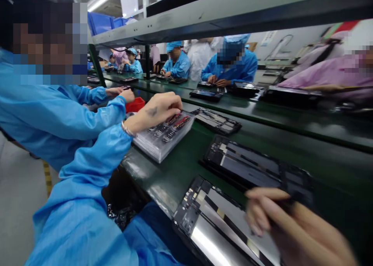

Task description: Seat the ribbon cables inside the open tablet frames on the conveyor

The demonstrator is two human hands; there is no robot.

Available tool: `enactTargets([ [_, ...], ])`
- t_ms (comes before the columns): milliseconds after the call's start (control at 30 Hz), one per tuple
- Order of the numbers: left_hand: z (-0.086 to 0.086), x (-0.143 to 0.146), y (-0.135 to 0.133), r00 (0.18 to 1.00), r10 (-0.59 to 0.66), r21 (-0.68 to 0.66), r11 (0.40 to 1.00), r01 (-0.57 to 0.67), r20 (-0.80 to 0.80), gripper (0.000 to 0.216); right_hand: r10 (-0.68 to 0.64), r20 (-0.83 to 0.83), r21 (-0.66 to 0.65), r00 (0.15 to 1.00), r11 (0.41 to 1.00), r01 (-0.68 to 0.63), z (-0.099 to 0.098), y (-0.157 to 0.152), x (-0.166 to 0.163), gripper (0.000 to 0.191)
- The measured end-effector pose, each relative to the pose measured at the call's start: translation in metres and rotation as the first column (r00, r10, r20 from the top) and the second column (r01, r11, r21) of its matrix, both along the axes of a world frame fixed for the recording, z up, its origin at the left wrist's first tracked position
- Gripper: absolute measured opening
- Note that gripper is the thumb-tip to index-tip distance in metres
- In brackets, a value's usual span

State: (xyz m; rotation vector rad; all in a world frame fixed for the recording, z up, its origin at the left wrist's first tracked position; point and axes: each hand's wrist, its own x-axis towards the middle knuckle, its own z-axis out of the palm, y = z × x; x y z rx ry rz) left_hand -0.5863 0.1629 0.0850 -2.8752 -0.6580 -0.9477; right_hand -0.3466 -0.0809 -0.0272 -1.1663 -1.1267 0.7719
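blurring right hand (pixel 291 227) hides part of the open device (pixel 215 227), its grip unclear.

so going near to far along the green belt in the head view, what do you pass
Right hand on the nearest open device → second open device → clear parts tray under the left hand → third open device → red bin

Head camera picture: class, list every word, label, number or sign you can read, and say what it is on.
No text can be read here.
Paper notice on the far wall: too blurred.
Parts in the clear tray under the left hand: markings too small.
Open device by the right hand: no legible print.
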Motion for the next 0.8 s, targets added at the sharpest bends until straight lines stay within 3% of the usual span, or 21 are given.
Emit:
enactTargets([
  [67, -0.016, 0.023, -0.045, 0.992, -0.122, 0.240, 0.964, 0.116, 0.012, 0.017, 0.145, -0.250, -0.231, 0.957, 0.951, -0.204, 0.010, 0.009, -0.020, 0.033],
  [133, -0.038, 0.040, -0.081, 0.938, -0.337, 0.508, 0.796, 0.329, -0.079, 0.017, 0.160, -0.411, -0.258, 0.898, 0.924, -0.283, 0.013, 0.015, -0.032, 0.041],
  [200, -0.060, 0.051, -0.105, 0.855, -0.488, 0.648, 0.596, 0.474, -0.177, 0.014, 0.117, -0.520, -0.249, 0.846, 0.926, -0.282, 0.011, 0.017, -0.037, 0.042],
  [267, -0.075, 0.058, -0.115, 0.799, -0.561, 0.678, 0.504, 0.536, -0.215, 0.012, 0.061, -0.565, -0.247, 0.823, 0.939, -0.239, 0.009, 0.014, -0.036, 0.038],
  [467, -0.081, 0.064, -0.117, 0.773, -0.594, 0.643, 0.507, 0.574, -0.221, 0.012, -0.018, -0.513, -0.263, 0.858, 0.955, -0.138, 0.008, 0.008, -0.029, 0.030],
  [700, -0.083, 0.062, -0.117, 0.739, -0.622, 0.614, 0.484, 0.624, -0.261, 0.011, -0.057, -0.307, -0.223, 0.950, 0.975, -0.013, 0.006, 0.011, -0.030, 0.030],
  [800, -0.082, 0.060, -0.117, 0.757, -0.638, 0.544, 0.588, 0.598, -0.143, 0.014, -0.099, -0.159, -0.184, 0.982, 0.981, 0.069, 0.007, 0.011, -0.029, 0.027],
])
